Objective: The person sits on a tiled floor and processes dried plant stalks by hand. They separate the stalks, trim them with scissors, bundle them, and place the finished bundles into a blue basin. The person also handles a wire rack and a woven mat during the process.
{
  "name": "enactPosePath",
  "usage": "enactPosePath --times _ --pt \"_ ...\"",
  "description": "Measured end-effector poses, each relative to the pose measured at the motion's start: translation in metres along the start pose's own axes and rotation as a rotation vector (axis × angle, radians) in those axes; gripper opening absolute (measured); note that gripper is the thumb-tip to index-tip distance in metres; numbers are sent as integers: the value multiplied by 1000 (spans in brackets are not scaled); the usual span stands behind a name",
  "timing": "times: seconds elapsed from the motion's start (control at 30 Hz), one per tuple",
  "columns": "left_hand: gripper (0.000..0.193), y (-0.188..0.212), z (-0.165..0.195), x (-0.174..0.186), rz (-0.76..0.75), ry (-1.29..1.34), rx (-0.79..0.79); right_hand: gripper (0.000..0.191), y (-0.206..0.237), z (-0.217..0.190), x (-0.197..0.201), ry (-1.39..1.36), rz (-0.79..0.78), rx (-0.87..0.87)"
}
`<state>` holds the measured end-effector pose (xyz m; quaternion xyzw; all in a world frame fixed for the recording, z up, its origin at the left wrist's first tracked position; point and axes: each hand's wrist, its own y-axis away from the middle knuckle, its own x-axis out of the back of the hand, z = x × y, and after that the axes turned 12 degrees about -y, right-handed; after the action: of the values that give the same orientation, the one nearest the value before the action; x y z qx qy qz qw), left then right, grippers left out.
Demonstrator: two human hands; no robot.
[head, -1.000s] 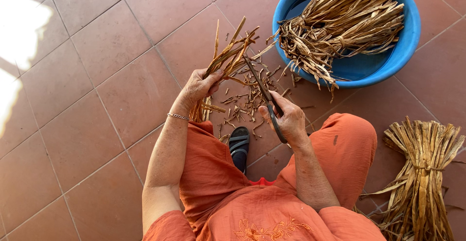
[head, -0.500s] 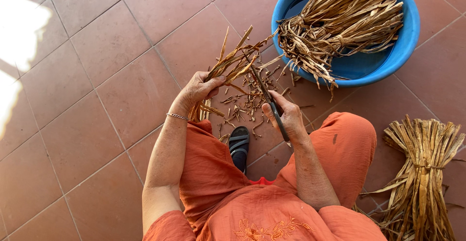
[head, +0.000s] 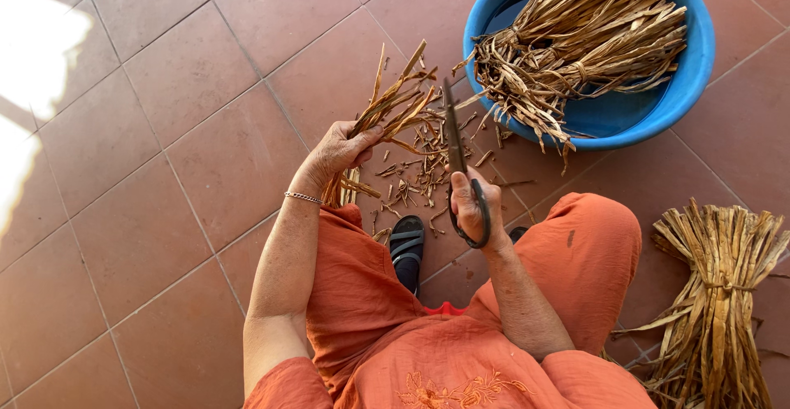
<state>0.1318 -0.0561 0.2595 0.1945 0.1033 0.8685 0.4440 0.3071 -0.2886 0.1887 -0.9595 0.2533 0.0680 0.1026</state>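
Note:
My left hand grips a bunch of dried tan plant strips, whose ragged ends fan up and to the right. My right hand holds dark scissors by the loop handle, blades pointing up beside the strip ends. Small cut scraps lie scattered on the red tile floor between my hands. I sit in orange clothing, and a black sandal shows below the scraps.
A blue plastic basin at the top right holds a tied bundle of dried strips. Another tied bundle lies on the floor at the right. A bright sun patch falls on the tiles at the left.
The scissors have swung from a slant to nearly upright, and the strip ends in my left hand have shifted slightly rightward toward the blades.

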Motion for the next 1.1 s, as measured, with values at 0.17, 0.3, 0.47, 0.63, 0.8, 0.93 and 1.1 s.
enactPosePath --times 0.17,0.3,0.47,0.63,0.8,0.93,1.1 --pt "30 1 4 1 39 -61 46 70 -1 -2 8 -156 -93 -130" --pt "31 -3 -1 -1 48 -112 27 81 -1 -2 6 -213 -177 -153" --pt "35 -9 -12 -2 75 -231 -10 80 0 -4 4 -240 -176 -210" --pt "36 -11 -16 -1 74 -299 4 74 0 -4 2 -149 -131 -184" --pt "40 -12 -15 -4 60 -216 48 67 4 -4 0 -133 -122 -160" --pt "41 -15 -15 -5 52 -198 53 61 6 -3 -3 -102 -126 -104" --pt "45 -17 -15 -3 54 -207 45 51 5 -4 -8 0 -102 61"
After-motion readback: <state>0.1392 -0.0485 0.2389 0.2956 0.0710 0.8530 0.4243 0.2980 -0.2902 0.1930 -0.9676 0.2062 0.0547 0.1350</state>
